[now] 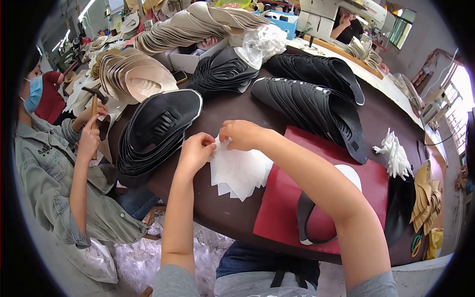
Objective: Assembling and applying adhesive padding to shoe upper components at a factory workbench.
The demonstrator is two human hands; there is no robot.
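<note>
Fingers of both hands pinch the top corner of a fanned stack of thin white sheets [238, 171], translucent and roughly square, too many and too overlapped to count. The left hand [195, 151] grips the corner from the left with fingers closed on it; the right hand [243, 134] closes on the same corner from above, and the two hands nearly touch. The stack lies flat on the dark brown bench [217, 208], which serves as the landmark here, near its front edge.

Just right of the stack on the bench lies one red mat [287, 198], smooth and rectangular, bearing one curved black strap piece [304, 222] and one white rounded piece [352, 175], partly hidden by the right forearm. Four fanned stacks of black shoe-upper pieces rest on the bench: one left of the sheets [156, 131], ribbed at its centre with a pale edge, and three toward the far side [307, 104]. Cream, rounded sole-shaped pieces [131, 76] form two fanned stacks at the bench's far left corner. One clump of small white parts [396, 156] lies toward the bench's right end, with a stack of tan pieces [425, 198] beyond it.

At the bench's left side, a second person in a grey-green jacket holds one wooden-handled hammer [94, 101].
</note>
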